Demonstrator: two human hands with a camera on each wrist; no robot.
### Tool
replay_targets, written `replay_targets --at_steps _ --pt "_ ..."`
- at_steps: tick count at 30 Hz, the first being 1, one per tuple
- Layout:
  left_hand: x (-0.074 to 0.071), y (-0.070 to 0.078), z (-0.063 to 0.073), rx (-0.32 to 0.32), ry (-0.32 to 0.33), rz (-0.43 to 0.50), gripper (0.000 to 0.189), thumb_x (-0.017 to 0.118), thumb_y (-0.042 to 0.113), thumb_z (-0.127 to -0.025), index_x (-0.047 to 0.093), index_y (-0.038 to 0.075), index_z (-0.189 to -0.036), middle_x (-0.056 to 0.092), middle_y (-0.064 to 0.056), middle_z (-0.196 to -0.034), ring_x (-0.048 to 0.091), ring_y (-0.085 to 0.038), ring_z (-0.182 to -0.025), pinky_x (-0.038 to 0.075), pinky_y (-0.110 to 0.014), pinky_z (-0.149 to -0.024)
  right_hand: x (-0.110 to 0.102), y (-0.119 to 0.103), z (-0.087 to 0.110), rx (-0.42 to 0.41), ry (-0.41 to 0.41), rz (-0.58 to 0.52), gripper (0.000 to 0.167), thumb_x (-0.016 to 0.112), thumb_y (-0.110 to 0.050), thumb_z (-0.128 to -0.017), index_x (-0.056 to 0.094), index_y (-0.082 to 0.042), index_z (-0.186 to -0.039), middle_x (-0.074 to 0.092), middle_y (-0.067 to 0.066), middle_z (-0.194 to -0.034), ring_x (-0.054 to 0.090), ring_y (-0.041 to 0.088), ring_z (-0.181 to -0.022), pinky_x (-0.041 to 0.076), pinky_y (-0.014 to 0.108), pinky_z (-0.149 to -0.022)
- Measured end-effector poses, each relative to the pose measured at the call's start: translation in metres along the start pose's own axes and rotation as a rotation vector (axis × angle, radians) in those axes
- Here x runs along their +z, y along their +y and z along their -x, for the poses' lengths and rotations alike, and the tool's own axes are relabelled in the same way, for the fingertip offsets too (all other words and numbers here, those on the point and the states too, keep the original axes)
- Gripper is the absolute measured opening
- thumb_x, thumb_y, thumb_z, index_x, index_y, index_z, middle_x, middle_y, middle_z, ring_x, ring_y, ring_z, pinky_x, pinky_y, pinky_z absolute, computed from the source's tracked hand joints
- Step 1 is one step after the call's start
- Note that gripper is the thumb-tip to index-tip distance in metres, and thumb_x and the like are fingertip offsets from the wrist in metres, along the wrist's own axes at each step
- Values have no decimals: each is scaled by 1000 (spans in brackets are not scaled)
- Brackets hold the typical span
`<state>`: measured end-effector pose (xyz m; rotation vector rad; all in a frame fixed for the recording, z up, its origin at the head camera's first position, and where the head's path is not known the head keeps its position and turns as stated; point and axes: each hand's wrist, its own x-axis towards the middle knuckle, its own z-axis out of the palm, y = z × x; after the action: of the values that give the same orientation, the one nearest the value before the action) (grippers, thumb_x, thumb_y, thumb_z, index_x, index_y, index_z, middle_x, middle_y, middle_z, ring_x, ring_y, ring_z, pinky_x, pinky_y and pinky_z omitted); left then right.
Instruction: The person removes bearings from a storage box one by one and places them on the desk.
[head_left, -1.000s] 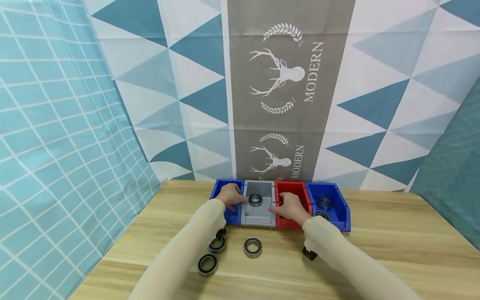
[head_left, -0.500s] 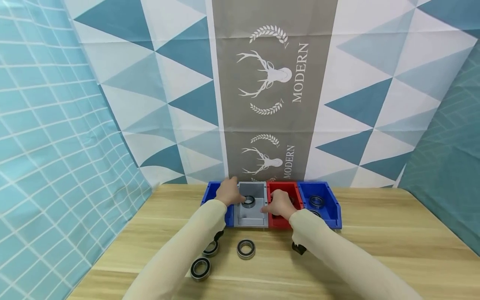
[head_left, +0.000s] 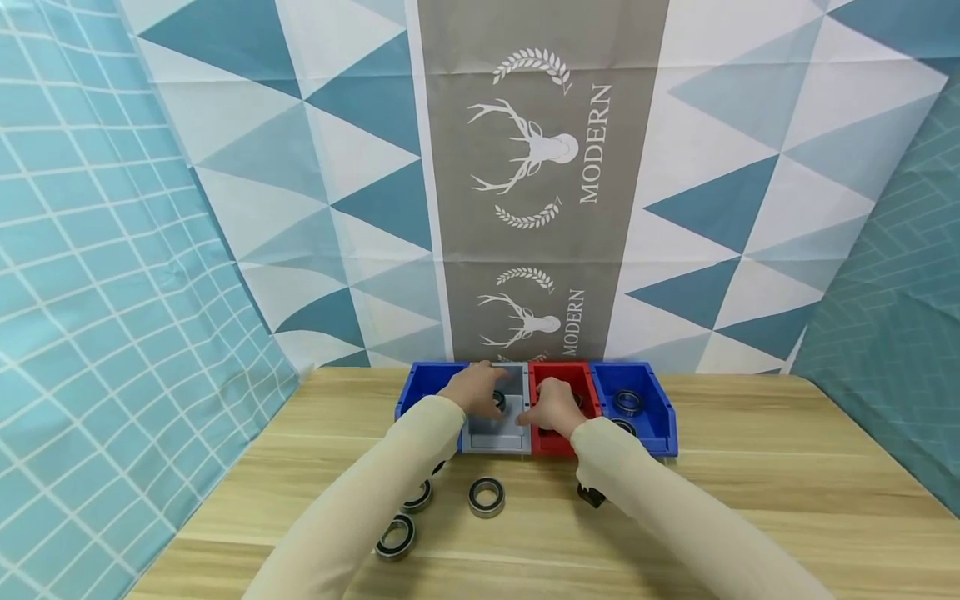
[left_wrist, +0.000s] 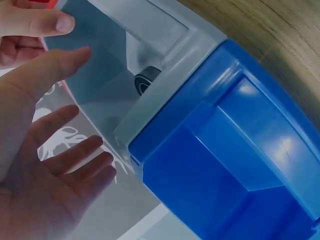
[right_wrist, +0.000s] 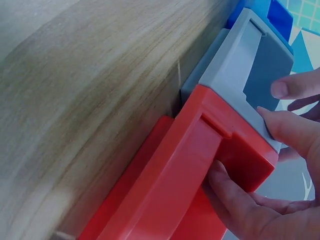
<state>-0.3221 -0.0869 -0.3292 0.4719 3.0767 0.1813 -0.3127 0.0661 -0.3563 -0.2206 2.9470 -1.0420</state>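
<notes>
Grey bin sat beneath your left hand, whose thumb and fingers stood wide apart. One bearing lay inside that bin — partly covered by your hand in the head view, seen over the front wall by the left wrist camera. Your right hand straddled the boundary with the red bin, digits spaced apart; the right wrist view alone resolved a fingertip inside the red bin. Whether it pressed the wall, you could not tell. A second bearing rested on the wooden table — in front of the grey bin.
</notes>
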Motion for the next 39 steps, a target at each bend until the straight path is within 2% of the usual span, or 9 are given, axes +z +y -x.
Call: replay_targets --at_steps 8,13,19,27,31,33,39 --pt "4 6 -11 37 -21 -59 69 84 21 -71 56 16 -134 56 -9 -137 55 -25 -125 51 -43 -99 -1 5 -1 -5 9 9 40 86 -23 -69 50 -8 -61 40 0 -51 41 15 -51 33 24 -47" --pt "4 13 -14 14 -54 -44 71 86 19 -69 57 16 -134 59 -6 -134 58 -21 -118 50 -38 -101 -1 5 -3 -18 13 7 39 86 -22 -69 51 -8 -61 42 0 -52 42 15 -53 33 25 -48" --pt "14 11 -22 5 -87 -91 73 88 26 -66 58 16 -133 61 -3 -133 59 -18 -120 48 -33 -103 0 3 -4 -15 6 8 39 86 -22 -68 50 -8 -61 41 0 -54 42 15 -57 34 25 -49" --pt "26 7 -27 -36 -62 -89 71 87 32 -67 60 16 -131 65 -4 -128 63 -19 -115 51 -36 -100 1 4 -5 -1 -6 -29 33 86 -21 -69 58 -3 -70 44 0 -58 44 16 -60 36 24 -52" --pt "28 9 -25 -55 -66 -88 71 86 34 -68 59 17 -131 66 -5 -125 64 -21 -112 51 -38 -100 1 5 -7 10 -14 -45 34 87 -21 -68 57 -4 -68 42 0 -57 43 15 -59 36 24 -51" --pt "28 10 -26 -52 -67 -112 71 86 35 -68 59 18 -132 67 -5 -125 64 -21 -112 51 -38 -100 0 6 -8 14 -19 -55 36 87 -21 -67 55 -5 -65 39 0 -56 41 16 -58 35 25 -51" --pt "33 9 -29 -40 -63 -169 70 86 38 -68 60 17 -130 69 -4 -121 65 -20 -109 53 -36 -98 -1 6 -8 21 -22 -56 35 87 -20 -67 56 -5 -68 39 0 -59 43 16 -63 36 26 -53"
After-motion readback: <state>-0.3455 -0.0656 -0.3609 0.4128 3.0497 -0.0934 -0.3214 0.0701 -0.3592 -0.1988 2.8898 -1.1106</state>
